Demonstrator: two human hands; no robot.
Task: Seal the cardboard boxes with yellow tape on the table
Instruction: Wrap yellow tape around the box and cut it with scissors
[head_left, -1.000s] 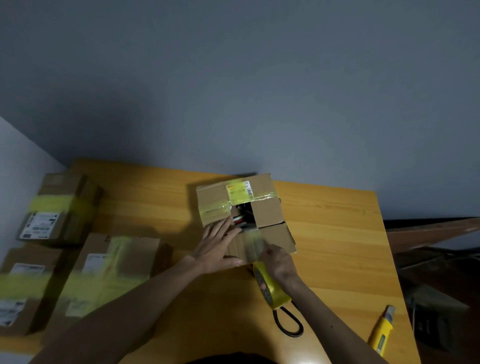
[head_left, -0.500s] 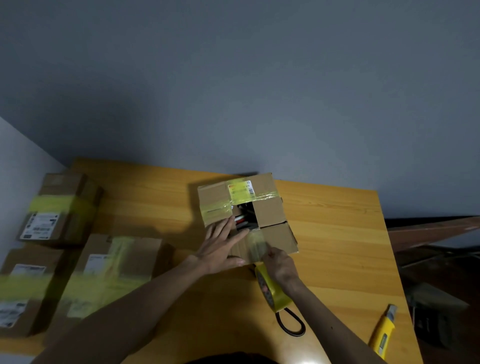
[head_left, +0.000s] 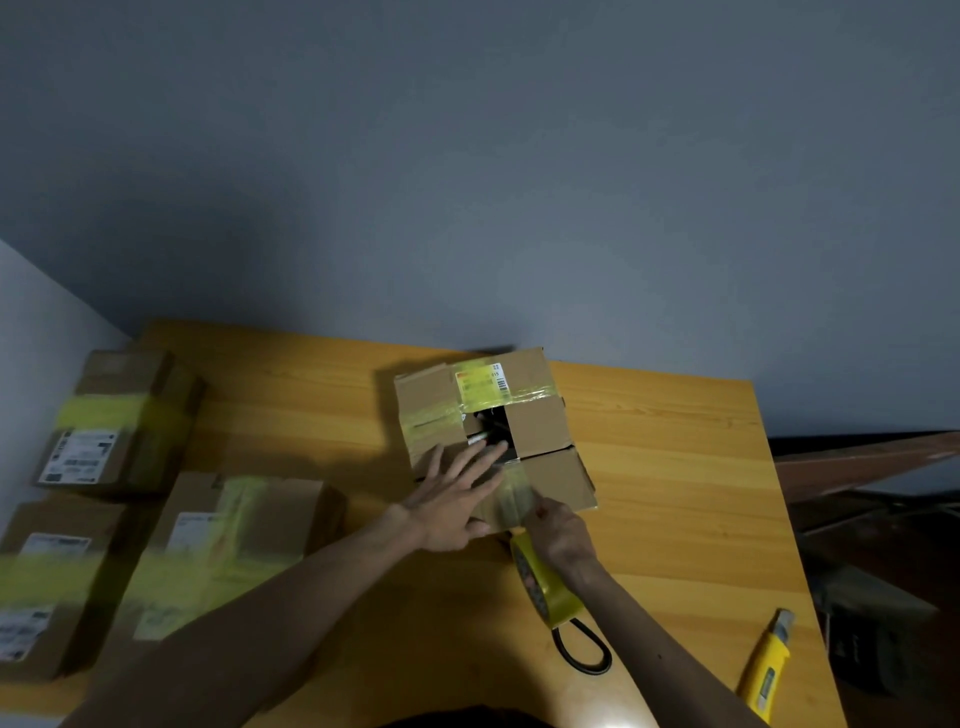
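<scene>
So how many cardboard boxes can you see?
4. The half-taped box sits in the middle. Three taped ones are on the left: the back box, the front corner box, and the inner box. Others may be out of view.

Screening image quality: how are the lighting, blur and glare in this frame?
Head view: dim light; the open box and tape roll read sharp; head view's left edge smears the taped boxes; a glare spot sits on the table's near edge.
</scene>
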